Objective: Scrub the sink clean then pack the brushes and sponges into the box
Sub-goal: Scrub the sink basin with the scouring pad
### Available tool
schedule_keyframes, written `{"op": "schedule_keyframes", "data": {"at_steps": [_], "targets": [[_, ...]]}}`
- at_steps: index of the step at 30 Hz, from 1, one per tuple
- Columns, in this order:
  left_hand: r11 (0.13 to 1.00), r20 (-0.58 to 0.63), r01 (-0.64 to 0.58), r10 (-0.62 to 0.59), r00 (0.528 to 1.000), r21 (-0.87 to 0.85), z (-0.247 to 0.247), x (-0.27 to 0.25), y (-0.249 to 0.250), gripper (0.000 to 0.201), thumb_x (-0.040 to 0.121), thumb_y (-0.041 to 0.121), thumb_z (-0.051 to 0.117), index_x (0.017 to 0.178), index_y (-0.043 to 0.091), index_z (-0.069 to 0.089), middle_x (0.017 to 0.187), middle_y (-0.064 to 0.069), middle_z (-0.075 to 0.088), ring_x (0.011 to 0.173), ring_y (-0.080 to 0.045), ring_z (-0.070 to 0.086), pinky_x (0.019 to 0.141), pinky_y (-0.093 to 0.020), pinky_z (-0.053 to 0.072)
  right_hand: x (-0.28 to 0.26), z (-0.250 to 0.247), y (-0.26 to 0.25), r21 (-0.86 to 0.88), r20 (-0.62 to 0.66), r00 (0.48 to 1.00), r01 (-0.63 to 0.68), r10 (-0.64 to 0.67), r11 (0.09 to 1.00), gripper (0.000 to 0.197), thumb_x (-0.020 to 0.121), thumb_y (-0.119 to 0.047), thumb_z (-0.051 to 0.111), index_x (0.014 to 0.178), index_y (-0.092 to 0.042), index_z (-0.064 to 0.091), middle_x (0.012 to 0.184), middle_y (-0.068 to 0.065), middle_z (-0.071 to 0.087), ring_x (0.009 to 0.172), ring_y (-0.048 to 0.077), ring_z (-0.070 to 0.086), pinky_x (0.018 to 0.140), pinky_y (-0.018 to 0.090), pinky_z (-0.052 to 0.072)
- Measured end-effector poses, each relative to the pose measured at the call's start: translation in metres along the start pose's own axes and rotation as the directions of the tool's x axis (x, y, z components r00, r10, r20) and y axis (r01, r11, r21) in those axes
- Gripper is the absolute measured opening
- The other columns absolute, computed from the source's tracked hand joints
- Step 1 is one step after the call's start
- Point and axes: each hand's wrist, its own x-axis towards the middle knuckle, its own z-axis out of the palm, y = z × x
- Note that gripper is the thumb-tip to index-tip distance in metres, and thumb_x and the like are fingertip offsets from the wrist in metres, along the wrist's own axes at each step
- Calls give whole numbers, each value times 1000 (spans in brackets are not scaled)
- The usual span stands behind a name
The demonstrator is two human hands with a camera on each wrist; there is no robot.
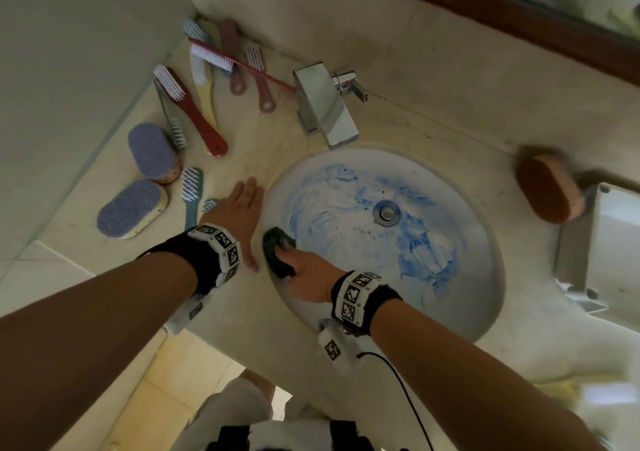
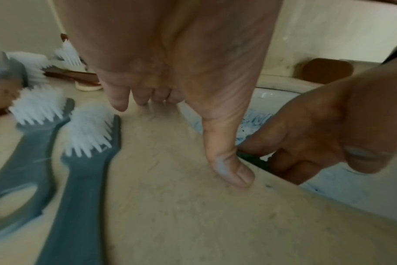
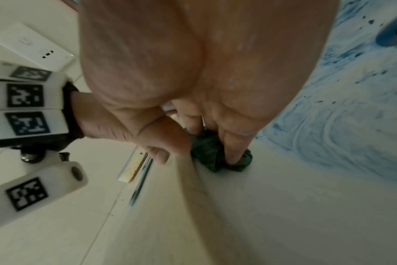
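Beige stone countertop (image 1: 242, 131) around a round white sink (image 1: 464, 312) smeared with blue swirls, seen from the head camera. Left hand (image 1: 239, 215) flat on the counter just left of the basin rim, fingers straight and together. Right hand (image 1: 304, 277) inside the basin at its left wall, fingers curled on a dark green scouring pad (image 1: 277, 249). Chrome faucet (image 1: 325, 104) behind the basin. Red, pink, yellow and grey-blue brushes (image 1: 194, 104) scattered at the back left; two purple-topped sponges (image 1: 131, 208) nearer the counter edge; a brown sponge (image 1: 547, 190) right of the sink, beside a white box (image 1: 609, 242).

Left wrist view: left hand (image 2: 181, 62) flat on the counter, thumb pressed down at the sink rim; two grey-blue brushes (image 2: 79, 161) with white bristles just beside it.

Right wrist view: right hand (image 3: 193, 89) pinching the crumpled scouring pad (image 3: 206, 150) between thumb and fingers against the basin wall, blue smears to the right.
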Motion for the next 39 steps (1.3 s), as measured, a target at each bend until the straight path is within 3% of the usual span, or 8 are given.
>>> {"op": "schedule_keyframes", "data": {"at_steps": [4, 9, 17, 23, 25, 29, 33, 39], "targets": [[1000, 8, -1, 0, 1000, 25, -1, 3, 1, 153, 56, 62, 84, 149, 4, -23, 155, -16, -31, 146, -33, -18, 120, -44, 8, 19, -22, -13, 118, -97, 995, -3, 14, 993, 82, 92, -9, 57, 156, -13, 5, 162, 11, -6, 149, 26, 1, 121, 32, 8], [1000, 27, 15, -16, 999, 26, -5, 3, 6, 152, 58, 58, 85, 148, 3, -24, 155, -16, -30, 146, -34, -17, 119, -42, 6, 34, -36, -7, 272, -156, 985, -26, 71, 962, 77, 92, -8, 57, 155, -18, 15, 163, 9, 2, 149, 27, 7, 121, 37, 12], [999, 50, -2, 4, 999, -43, -4, 7, 1, 155, 55, 57, 87, 148, 5, -26, 153, -13, -35, 145, -30, -23, 119, -40, 4, 21, -9, -8, 158, -82, 997, 23, -11, 987, 87, 89, -8, 61, 155, -11, 5, 162, 10, -6, 149, 24, -1, 121, 34, 7], [998, 25, -20, 21, 999, -61, -3, 7, -1, 154, 56, 54, 87, 148, 5, -25, 154, -13, -34, 145, -30, -22, 119, -39, 2, 43, -47, -16, 445, -194, 969, -52, 153, 894, 90, 86, -10, 65, 156, -18, 9, 163, 5, -2, 149, 25, 4, 121, 39, 16], [997, 24, -25, 26, 999, -69, -2, 7, -1, 154, 56, 55, 87, 148, 5, -25, 154, -13, -34, 145, -30, -22, 119, -39, 2, 40, -38, -14, 429, -171, 975, -56, 142, 901, 90, 85, -11, 66, 155, -19, 11, 163, 5, 1, 149, 26, 5, 121, 39, 15], [997, 11, -29, 30, 999, -70, -1, 7, -2, 155, 55, 56, 87, 147, 5, -27, 153, -13, -35, 145, -29, -22, 119, -38, 2, 23, -8, -9, 333, -102, 994, -6, 42, 943, 87, 89, -3, 61, 155, -14, 6, 162, 6, -7, 149, 20, 0, 113, 19, 8], [997, 2, -25, 25, 1000, -76, -2, 7, -2, 155, 55, 56, 87, 147, 5, -27, 154, -12, -34, 146, -29, -21, 119, -37, 2, 34, -22, -21, 296, -154, 986, -16, 64, 955, 98, 86, -7, 65, 154, -12, -5, 161, 8, -16, 149, 23, -6, 120, 29, 9], [994, -6, -36, 36, 999, -105, -3, 8, -2, 155, 53, 52, 89, 149, 6, -23, 155, -12, -32, 146, -29, -20, 119, -37, 1, 53, -53, -21, 570, -259, 941, -34, 219, 821, 104, 78, -2, 63, 156, -21, -2, 163, 0, -10, 149, 24, 6, 112, 30, 27]]}}
